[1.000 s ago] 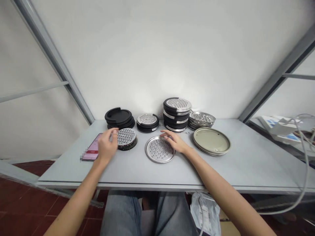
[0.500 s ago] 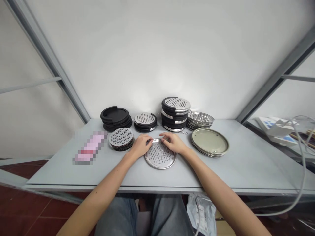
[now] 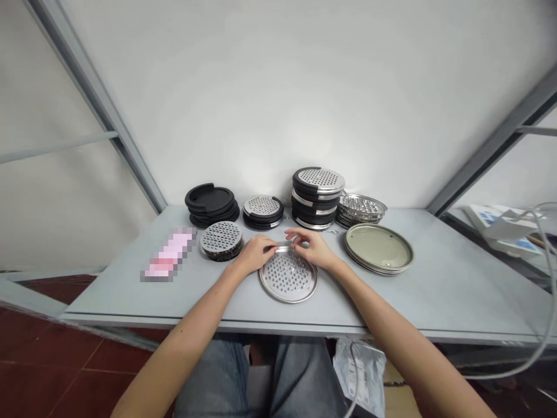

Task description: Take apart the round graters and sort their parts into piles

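A round metal grater plate [image 3: 289, 273] with raised teeth and a shiny rim lies on the table right in front of me. At its far left rim my left hand [image 3: 258, 253] is closed, thumb and fingers pinching the edge. My right hand [image 3: 314, 247] grips the far right rim with its thumb and fingers, its index finger lifted and bent. Between the fingertips, a thin detail at the rim is too small to make out.
Behind are black round holders [image 3: 211, 200], a black-rimmed grater stack [image 3: 262, 206], a taller stack [image 3: 319, 181] and toothed metal discs [image 3: 360, 206]. Perforated discs [image 3: 221, 235] sit left, olive lids [image 3: 379, 247] right. A blurred pink item [image 3: 169, 255] lies far left.
The view has shifted slightly, so everything sits a little further right. Both hands remain at the grater's far rim, with the right fingers raised slightly more.
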